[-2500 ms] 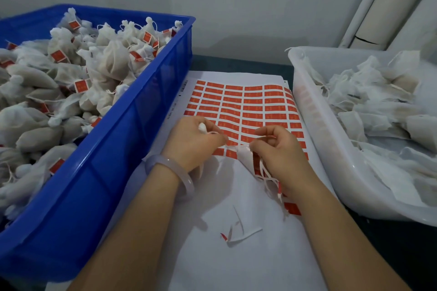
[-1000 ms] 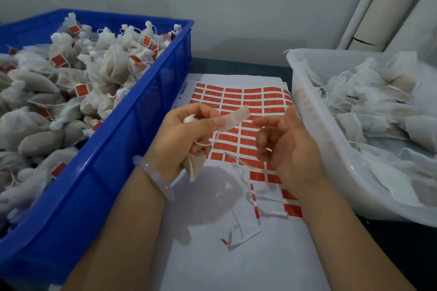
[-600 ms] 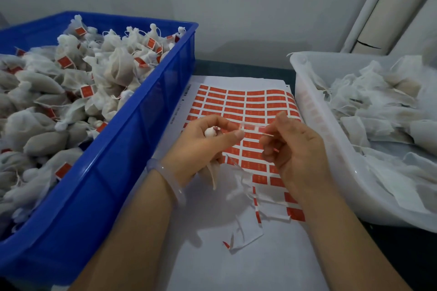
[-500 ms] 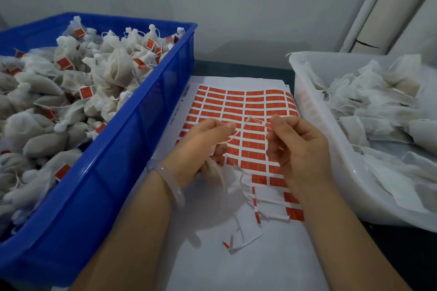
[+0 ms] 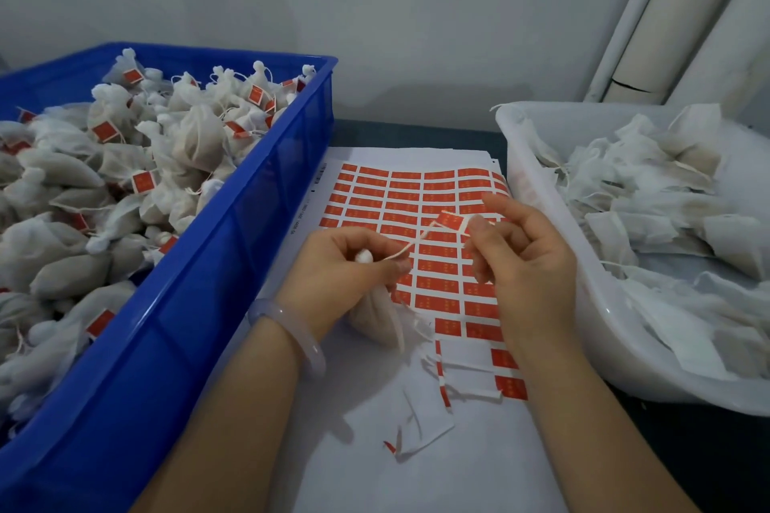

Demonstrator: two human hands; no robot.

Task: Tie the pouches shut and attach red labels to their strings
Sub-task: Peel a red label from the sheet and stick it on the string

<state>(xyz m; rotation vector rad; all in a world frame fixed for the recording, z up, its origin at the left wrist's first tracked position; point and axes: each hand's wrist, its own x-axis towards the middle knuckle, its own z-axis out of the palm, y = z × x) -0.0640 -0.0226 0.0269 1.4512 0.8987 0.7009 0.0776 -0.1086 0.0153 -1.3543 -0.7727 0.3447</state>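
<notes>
Nearest, white backing scraps (image 5: 421,433) lie curled on the bare part of the label sheet (image 5: 458,479). Above them, the left hand (image 5: 346,267), a pale bracelet (image 5: 291,329) at its wrist, is clenched round the neck of a pouch (image 5: 375,321). The pouch hangs below the fingers over the sheet, its gathered top poking out above the thumb. A string (image 5: 410,248) runs up and right from that hand to the right hand (image 5: 529,262), whose thumb and forefinger pinch a red label (image 5: 452,221) at the string's end. Rows of red labels fill the sheet's far part. To the left, a blue bin (image 5: 166,346) holds tied pouches (image 5: 196,142) with red tags. To the right, a white bin (image 5: 600,325) holds flat, untagged pouches (image 5: 650,221). Pipes (image 5: 666,12) stand at the far right wall.
</notes>
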